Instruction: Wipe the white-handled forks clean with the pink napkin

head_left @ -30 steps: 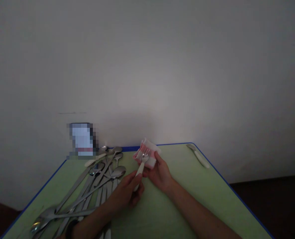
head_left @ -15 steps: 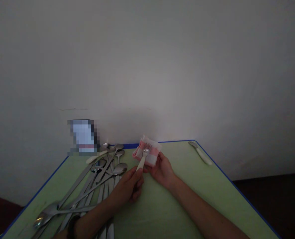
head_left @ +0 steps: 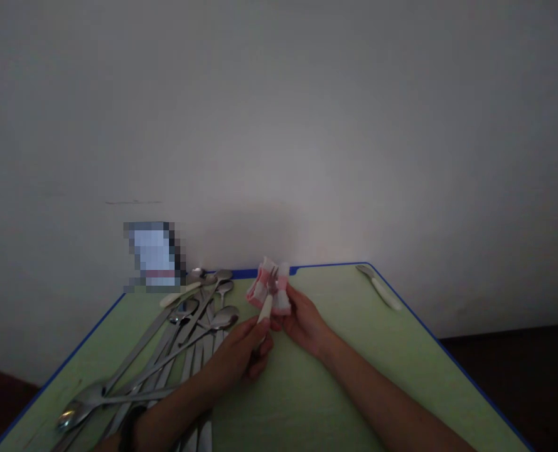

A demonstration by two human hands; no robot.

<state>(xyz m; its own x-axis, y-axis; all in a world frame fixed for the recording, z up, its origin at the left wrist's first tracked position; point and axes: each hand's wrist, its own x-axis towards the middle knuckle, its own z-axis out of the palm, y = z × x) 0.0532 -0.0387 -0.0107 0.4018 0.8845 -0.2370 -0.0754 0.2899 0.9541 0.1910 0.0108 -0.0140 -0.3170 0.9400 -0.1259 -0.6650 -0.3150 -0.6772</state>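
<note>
My left hand (head_left: 245, 351) is closed around the pale handle of a fork (head_left: 266, 306), whose metal tines point up and away from me. Behind and around the fork head is a folded pink and white cloth (head_left: 282, 300), held by my right hand (head_left: 307, 320) from the right side. The cloth bends up on both sides of the tines. Part of my right fingers is hidden beneath the cloth. Left of my left hand lies a heap of metal spoons (head_left: 225, 318) and other long-handled cutlery, partly covered by my left forearm.
Another fork with a pale handle (head_left: 386, 294) lies near the right edge of the green table (head_left: 335, 389). A phone with a blurred screen (head_left: 154, 254) leans against the wall (head_left: 279, 125) at the back left. A pale handle (head_left: 177, 295) sticks out of the cutlery heap.
My right hand has folded the cloth inward around the fork's head; before, it lay flatter behind the tines. My left hand keeps its hold on the fork. The view has shifted slightly.
</note>
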